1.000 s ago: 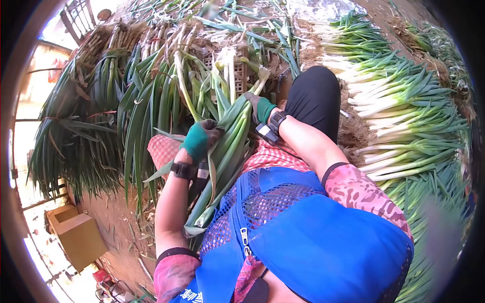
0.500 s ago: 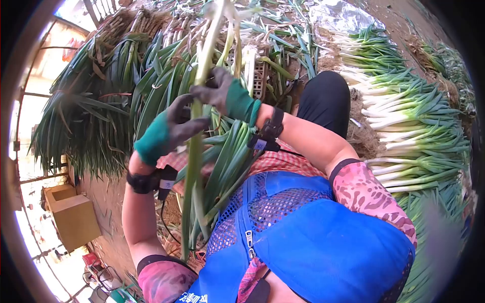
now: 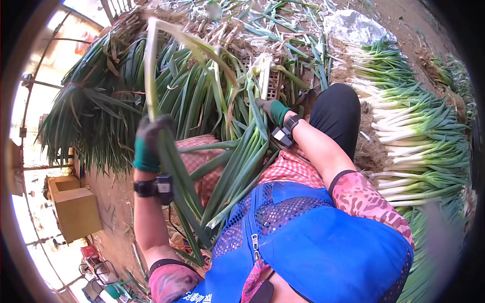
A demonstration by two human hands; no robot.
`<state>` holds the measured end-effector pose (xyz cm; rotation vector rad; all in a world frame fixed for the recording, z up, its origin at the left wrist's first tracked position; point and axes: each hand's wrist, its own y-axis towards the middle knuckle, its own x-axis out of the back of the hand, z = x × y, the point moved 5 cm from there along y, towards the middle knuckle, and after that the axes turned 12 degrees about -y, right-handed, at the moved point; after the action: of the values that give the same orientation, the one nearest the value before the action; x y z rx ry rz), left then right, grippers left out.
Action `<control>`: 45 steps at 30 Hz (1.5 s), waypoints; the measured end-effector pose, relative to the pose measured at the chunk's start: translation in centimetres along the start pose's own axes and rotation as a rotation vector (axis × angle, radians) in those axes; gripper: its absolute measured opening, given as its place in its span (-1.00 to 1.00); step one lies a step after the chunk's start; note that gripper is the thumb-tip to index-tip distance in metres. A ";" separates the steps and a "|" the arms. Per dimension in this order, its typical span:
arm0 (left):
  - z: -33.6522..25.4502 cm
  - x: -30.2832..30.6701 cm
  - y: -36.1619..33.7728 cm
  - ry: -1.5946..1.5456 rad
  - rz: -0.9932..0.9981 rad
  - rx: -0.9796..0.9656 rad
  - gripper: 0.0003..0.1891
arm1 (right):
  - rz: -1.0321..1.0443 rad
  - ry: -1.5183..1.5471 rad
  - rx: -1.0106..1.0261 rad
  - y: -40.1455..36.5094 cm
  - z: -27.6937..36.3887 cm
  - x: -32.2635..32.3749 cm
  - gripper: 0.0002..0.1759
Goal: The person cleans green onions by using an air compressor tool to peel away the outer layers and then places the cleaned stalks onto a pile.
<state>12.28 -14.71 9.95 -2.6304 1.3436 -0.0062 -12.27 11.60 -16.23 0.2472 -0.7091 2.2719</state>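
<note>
My left hand, in a dark-palmed green glove, is closed around a long green onion stalk. Its pale part stands up above the fist, a withered leaf bends over to the right from its top, and green leaves hang below. My right hand, gloved alike, has its fingers curled against a bunch of green onions lying across the checked cloth on my lap. White stalks of this bunch show just above those fingers.
Untrimmed green onions are heaped at the left and top. Whiter, cleaned ones lie in a row at the right. A plastic crate shows beyond my right hand, my knee beside it. A yellow box stands lower left.
My hands have moved apart. The left, open around the stalk before, is now closed on it and further left; the right has left that stalk and moved right and down to the bunch.
</note>
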 end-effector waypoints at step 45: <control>12.3 -10.4 4.1 0.497 0.571 -0.109 -0.80 | -0.229 0.516 -0.057 -6.5 2.6 1.6 -0.50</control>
<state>3.92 -6.65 -1.95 -2.3045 2.2694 -0.5480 -8.90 14.88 -10.78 -0.2673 -0.4439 1.9715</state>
